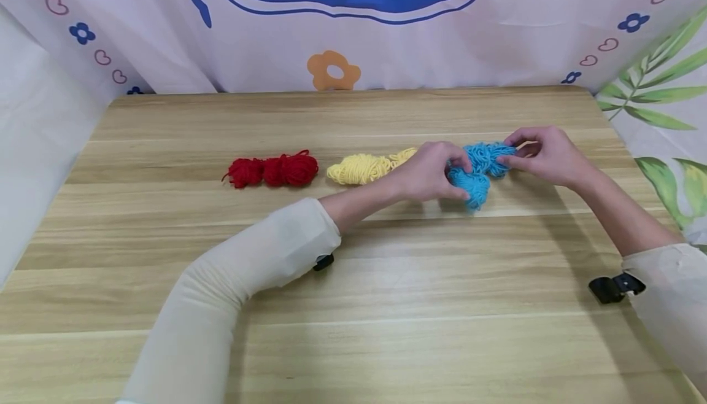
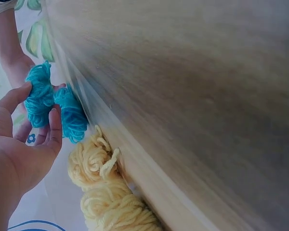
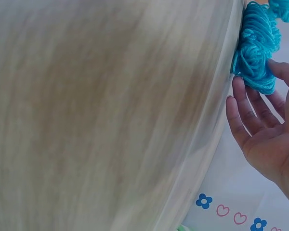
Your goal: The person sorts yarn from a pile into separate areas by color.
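Observation:
My left hand [image 1: 428, 174] grips a small skein of blue yarn [image 2: 38, 96] between thumb and fingers. That skein is held just in front of a second blue yarn skein [image 1: 491, 157], which rests on the table. My right hand [image 1: 552, 155] pinches the right end of this second skein, its thumb on the near side. In the right wrist view the right hand's other fingers [image 3: 245, 108] spread loosely below the yarn. A yellow yarn skein [image 1: 359, 169] lies left of the blue ones, partly hidden behind my left hand.
A red yarn skein [image 1: 289, 169], narrowed in the middle, lies at the left in line with the yellow one. All are on a wood-grain table [image 1: 386, 330]. A printed white cloth [image 1: 265, 54] hangs behind the far edge. My left forearm crosses the table's middle.

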`<state>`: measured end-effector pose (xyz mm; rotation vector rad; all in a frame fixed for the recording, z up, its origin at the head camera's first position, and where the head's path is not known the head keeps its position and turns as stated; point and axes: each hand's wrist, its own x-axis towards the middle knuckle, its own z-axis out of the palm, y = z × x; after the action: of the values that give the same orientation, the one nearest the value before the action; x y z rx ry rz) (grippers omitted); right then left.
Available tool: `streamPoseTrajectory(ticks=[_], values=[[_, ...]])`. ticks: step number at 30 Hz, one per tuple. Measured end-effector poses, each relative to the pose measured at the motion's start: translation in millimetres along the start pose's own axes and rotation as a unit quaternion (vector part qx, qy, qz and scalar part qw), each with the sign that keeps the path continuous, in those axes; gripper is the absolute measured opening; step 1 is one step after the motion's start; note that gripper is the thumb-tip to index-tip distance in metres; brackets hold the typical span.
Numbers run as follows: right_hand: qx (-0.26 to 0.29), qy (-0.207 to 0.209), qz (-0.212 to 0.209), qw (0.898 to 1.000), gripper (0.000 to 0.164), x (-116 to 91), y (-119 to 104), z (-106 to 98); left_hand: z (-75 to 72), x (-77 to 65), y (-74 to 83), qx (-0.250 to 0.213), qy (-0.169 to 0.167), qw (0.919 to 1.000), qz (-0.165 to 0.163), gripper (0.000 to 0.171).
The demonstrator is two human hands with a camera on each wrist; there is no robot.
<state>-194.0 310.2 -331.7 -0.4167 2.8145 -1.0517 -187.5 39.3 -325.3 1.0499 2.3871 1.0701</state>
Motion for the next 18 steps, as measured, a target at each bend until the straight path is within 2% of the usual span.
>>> streamPoseTrajectory(ticks=[9, 18], values=[[-0.010, -0.006, 0.016, 1.000, 0.030, -2, 2, -2, 4.6, 6.0, 0.6, 0.003, 0.000, 1.0000, 0.003, 0.035], [0.008, -0.001, 0.021, 1.000, 0.027, -2, 0, -3, 10.9, 9.3, 4.9, 0.029, 0.018, 0.9994, 0.003, 0.035]])
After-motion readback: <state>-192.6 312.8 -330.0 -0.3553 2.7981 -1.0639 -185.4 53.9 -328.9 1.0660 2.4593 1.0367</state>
